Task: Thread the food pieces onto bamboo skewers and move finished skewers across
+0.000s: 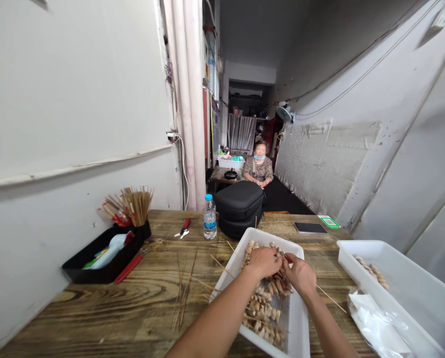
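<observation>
I can't make out what my left hand and right hand pinch between them. The fingertips meet over the white tray and cover the piece, and I can't tell whether the thin stick running out from under the right hand is gripped or just lying there. Both forearms run off the bottom edge, as do the tray's near corner and the plastic bag, the second tub is cut by the right edge, and the black tray hides most of its contents behind its wall.
</observation>
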The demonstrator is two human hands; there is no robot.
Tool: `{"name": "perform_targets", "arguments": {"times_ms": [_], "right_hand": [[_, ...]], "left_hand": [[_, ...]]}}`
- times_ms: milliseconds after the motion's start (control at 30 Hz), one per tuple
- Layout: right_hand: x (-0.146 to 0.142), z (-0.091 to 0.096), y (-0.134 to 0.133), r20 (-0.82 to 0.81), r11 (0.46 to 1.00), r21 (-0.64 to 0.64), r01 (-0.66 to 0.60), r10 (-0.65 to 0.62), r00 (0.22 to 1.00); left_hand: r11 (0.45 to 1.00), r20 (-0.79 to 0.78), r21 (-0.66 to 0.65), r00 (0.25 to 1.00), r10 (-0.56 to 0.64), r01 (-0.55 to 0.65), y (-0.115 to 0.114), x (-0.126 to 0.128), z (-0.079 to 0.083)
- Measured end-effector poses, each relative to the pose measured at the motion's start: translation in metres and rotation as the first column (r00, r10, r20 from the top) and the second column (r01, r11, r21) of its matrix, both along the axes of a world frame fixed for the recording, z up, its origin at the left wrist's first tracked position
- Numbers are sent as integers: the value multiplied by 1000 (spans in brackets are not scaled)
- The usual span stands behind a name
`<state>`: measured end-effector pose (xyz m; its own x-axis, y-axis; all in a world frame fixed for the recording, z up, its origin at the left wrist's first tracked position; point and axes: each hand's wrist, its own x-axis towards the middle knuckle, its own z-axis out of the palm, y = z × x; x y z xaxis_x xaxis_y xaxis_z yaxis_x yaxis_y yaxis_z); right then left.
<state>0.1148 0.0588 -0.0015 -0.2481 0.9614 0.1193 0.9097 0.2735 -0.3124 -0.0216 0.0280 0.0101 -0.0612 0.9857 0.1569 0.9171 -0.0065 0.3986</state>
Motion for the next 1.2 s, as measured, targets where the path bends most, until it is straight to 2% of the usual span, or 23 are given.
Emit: {"name": "perform_targets", "arguments": {"times_ms": [167, 300, 400, 567, 700, 800, 1200], "right_hand": [[1, 0, 0, 8, 1000, -13, -19, 19, 1000], [2, 0, 0, 4, 999, -10, -36, 37, 999], [1, 1, 0, 10, 999, -18, -40, 40, 999], [1, 1, 1, 64, 998, -32, -57, 59, 996], [3, 2, 5, -24, 994, -88, -70, 68, 997], [4, 4, 7, -42, 987, -133, -86, 81, 996], [-5, 4, -4, 100, 999, -21, -48, 50, 994]], "left_hand": [[995, -20, -85, 999, 42, -44, 3, 1, -5], [1000, 97, 1, 995, 8, -8, 9, 3, -12], [1000, 151, -17, 988, 20, -17, 13, 5, -16], [1000, 162, -15, 986, 29, -27, 13, 6, -19], [1000, 174, 14, 985, -22, 19, 13, 6, -24], [1000, 186, 11, 982, -12, 10, 14, 7, -28], [1000, 143, 2, 990, -14, 14, 14, 6, -23]]}}
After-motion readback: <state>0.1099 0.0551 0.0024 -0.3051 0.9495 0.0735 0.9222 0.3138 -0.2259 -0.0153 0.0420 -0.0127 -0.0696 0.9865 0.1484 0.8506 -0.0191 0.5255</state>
